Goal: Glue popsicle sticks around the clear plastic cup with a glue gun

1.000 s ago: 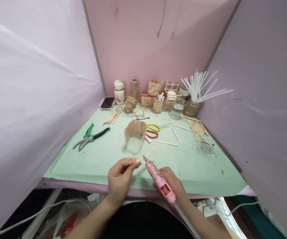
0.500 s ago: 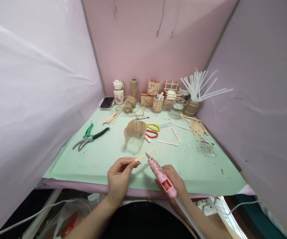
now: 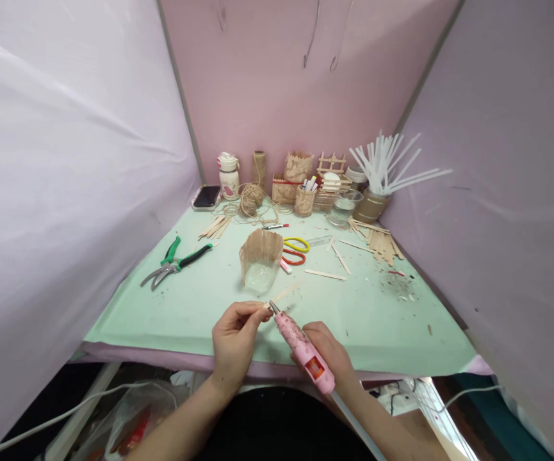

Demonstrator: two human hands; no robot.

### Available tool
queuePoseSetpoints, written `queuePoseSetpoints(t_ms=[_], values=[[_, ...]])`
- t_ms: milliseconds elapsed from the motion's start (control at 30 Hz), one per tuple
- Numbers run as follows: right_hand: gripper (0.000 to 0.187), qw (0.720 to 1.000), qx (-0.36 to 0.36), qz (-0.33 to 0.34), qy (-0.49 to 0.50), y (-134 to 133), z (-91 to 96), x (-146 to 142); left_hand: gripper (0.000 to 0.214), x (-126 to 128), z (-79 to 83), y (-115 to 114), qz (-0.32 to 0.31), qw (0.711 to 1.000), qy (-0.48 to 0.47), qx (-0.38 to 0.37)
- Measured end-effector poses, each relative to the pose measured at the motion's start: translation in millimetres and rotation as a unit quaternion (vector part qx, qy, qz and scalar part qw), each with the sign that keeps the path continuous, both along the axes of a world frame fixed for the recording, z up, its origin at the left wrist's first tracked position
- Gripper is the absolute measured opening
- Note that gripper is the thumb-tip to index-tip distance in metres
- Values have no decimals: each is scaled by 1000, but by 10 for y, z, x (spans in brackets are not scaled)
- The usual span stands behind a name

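Observation:
My left hand [image 3: 238, 330] pinches one end of a flat wooden craft stick [image 3: 286, 293], which points away to the right above the table. In my right hand [image 3: 327, 349] is a pink hot glue gun [image 3: 303, 349] with a glue stick running out of its back end. The metal nozzle is close to the craft stick, right by my left fingertips; whether it touches cannot be made out. Just beyond my left hand stands a clear container [image 3: 261, 276] whose far side is covered with brown craft sticks.
Green-handled pruning shears [image 3: 173, 264] lie open at left. Scissors [image 3: 296, 257] and loose craft sticks [image 3: 325, 274] are beyond the container. At the back stand a bottle [image 3: 229, 177], twine [image 3: 252, 200], a water cup [image 3: 345, 208] and a pot of glue sticks [image 3: 371, 206].
The glue gun has moved left and slightly toward me, its nozzle travelling along the craft stick to my left fingertips. My left hand has shifted slightly right.

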State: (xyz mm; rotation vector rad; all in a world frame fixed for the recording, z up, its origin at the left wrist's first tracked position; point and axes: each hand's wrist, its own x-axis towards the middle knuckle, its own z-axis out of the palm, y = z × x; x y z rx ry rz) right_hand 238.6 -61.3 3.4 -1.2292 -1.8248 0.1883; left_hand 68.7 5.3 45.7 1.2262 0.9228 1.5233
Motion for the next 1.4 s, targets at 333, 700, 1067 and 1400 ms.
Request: queuePoseSetpoints(t_ms=[333, 700, 1067, 1400], values=[[15, 1000, -18, -10, 13, -29, -35, 17, 11, 9, -3, -4, -5, 1000, 0, 1], [8, 999, -25, -25, 12, -22, -26, 51, 10, 3, -17, -5, -3, 1000, 15, 25], [12, 998, -60, -6, -11, -2, -112, 133, 9, -14, -11, -17, 1, 999, 20, 32], [10, 999, -45, -16, -7, -34, -5, 82, 10, -11, 8, -23, 10, 999, 32, 40]])
